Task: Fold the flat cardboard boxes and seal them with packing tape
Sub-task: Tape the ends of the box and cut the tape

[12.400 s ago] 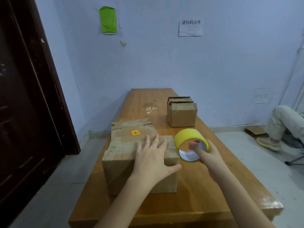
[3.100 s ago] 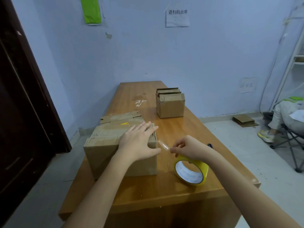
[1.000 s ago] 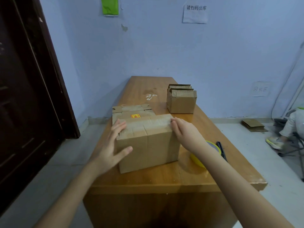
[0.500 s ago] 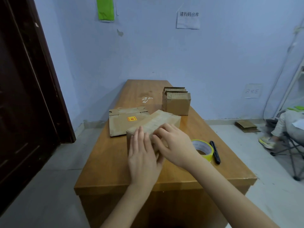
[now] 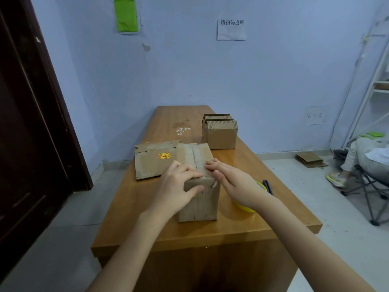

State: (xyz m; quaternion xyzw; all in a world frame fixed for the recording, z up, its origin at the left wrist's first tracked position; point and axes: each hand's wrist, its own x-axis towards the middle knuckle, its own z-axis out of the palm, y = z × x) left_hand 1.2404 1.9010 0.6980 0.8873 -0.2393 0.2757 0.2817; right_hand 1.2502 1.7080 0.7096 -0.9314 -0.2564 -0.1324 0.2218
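Observation:
A folded brown cardboard box (image 5: 195, 157) stands on the wooden table (image 5: 147, 199), its short end toward me and a taped seam running along its top. My left hand (image 5: 176, 186) lies over the box's near top edge, fingers on top and thumb on the front face. My right hand (image 5: 233, 182) presses with straight fingers on the top's near right corner. The yellow tape roll (image 5: 250, 204) lies on the table to the right, mostly hidden behind my right wrist.
A flat cardboard box with a yellow-red sticker (image 5: 153, 161) lies left of the folded one. A stack of flat boxes (image 5: 221, 131) stands farther back. A black pen (image 5: 267, 186) lies beside the roll. A seated person (image 5: 362, 157) and a folding chair are at right; a dark door is at left.
The box has been turned so its short end faces me. My hands have shifted onto its near top edge, side by side. The tape roll has not moved.

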